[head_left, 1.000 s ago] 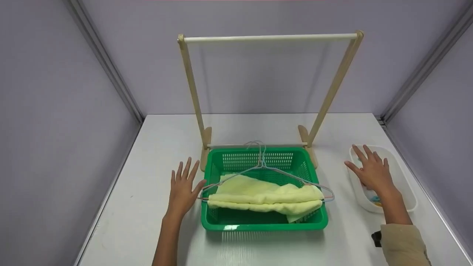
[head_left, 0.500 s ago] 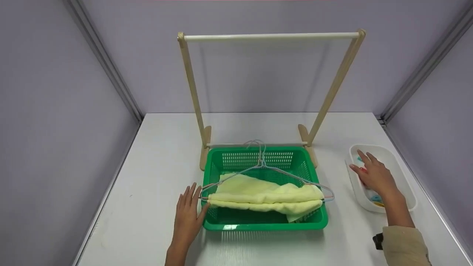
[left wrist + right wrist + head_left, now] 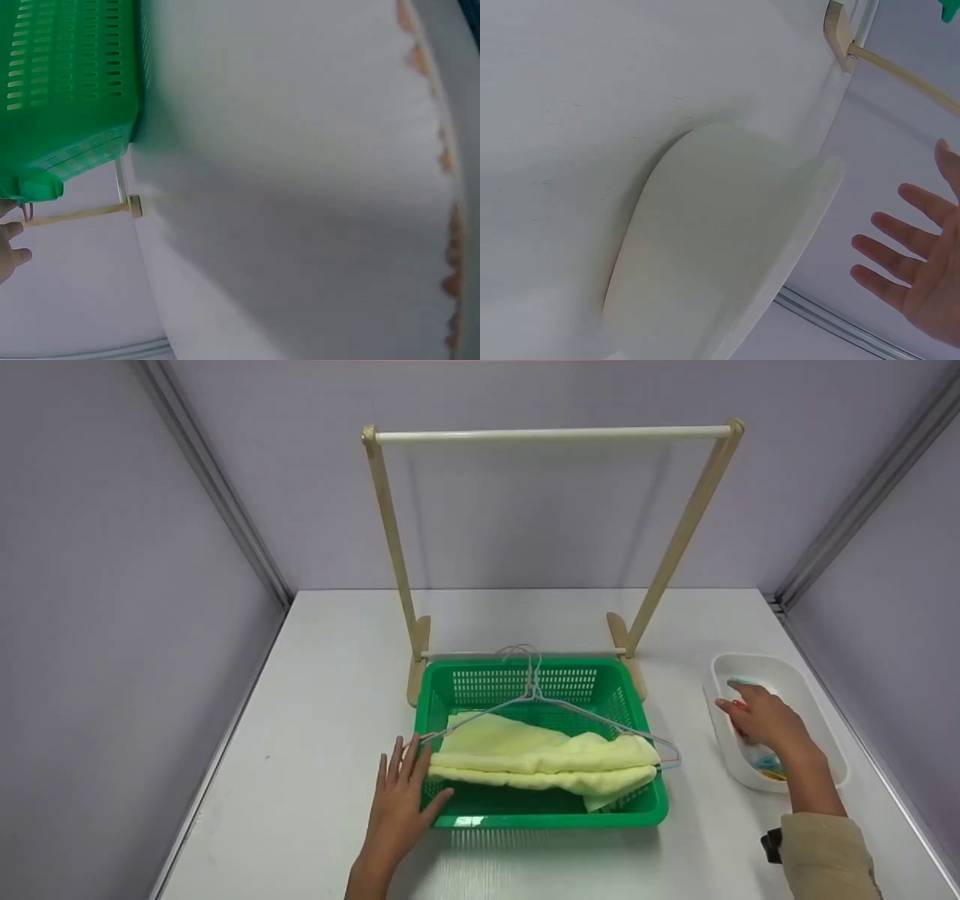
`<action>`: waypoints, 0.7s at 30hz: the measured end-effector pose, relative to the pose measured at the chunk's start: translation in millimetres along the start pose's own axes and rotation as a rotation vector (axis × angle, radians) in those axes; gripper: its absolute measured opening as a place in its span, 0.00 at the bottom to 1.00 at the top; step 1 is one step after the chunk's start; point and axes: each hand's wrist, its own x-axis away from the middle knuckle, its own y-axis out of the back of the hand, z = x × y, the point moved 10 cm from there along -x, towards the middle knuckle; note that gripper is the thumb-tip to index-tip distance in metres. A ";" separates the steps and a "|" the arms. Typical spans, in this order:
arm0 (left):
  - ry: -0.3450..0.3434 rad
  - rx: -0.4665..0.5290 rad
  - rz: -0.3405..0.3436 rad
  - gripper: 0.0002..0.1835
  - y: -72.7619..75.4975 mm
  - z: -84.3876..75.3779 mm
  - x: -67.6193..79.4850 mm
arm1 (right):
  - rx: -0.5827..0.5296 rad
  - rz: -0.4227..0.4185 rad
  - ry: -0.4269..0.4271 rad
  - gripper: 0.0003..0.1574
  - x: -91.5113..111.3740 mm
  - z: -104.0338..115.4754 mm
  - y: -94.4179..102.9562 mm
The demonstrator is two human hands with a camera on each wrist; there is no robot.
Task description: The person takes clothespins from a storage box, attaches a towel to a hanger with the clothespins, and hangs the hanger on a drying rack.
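My left hand (image 3: pixel 405 795) lies over the left rim of the green plastic basket (image 3: pixel 547 821), fingers spread at the left ends of two wire hangers (image 3: pixel 574 707). A pale yellow towel (image 3: pixel 525 761) is draped over the hangers' lower bars, which span the basket. In the left wrist view, part of the left hand (image 3: pixel 7 251) shows at the rim. My right hand (image 3: pixel 772 724) hangs over the white tub (image 3: pixel 832 735), with red, blue and yellow small items (image 3: pixel 769 765) partly hidden under it. The right wrist view shows its fingers extended above the tub's rim.
Behind the basket stands a wooden rack (image 3: pixel 390 525) with a white top rail (image 3: pixel 555 434). White table surface (image 3: pixel 330 675) surrounds the basket, with grey walls (image 3: pixel 150 585) at the back and sides.
My left hand has come in from the left and down to the basket's rim, over the hanger ends. The right hand has shifted slightly toward me, its fingers dipping lower over the tub.
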 end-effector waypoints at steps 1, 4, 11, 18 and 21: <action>-0.015 0.002 -0.002 0.39 1.0 -2.3 -1.9 | -0.002 0.016 0.001 0.43 -0.3 -0.7 -0.1; -0.057 0.004 0.004 0.38 1.0 -7.5 -7.6 | -0.002 0.055 0.000 0.43 -1.8 -3.3 -1.2; -0.065 -0.057 0.008 0.37 -1.6 -10.8 -15.3 | 0.005 0.125 -0.012 0.39 -6.1 -10.3 -1.8; -0.089 -0.097 0.001 0.36 -4.3 -17.7 -14.6 | 0.004 0.197 -0.033 0.43 -4.9 -22.8 -3.3; -0.106 -0.114 -0.002 0.35 -5.3 -20.0 -14.5 | 0.001 0.227 -0.052 0.45 -5.4 -27.2 -4.0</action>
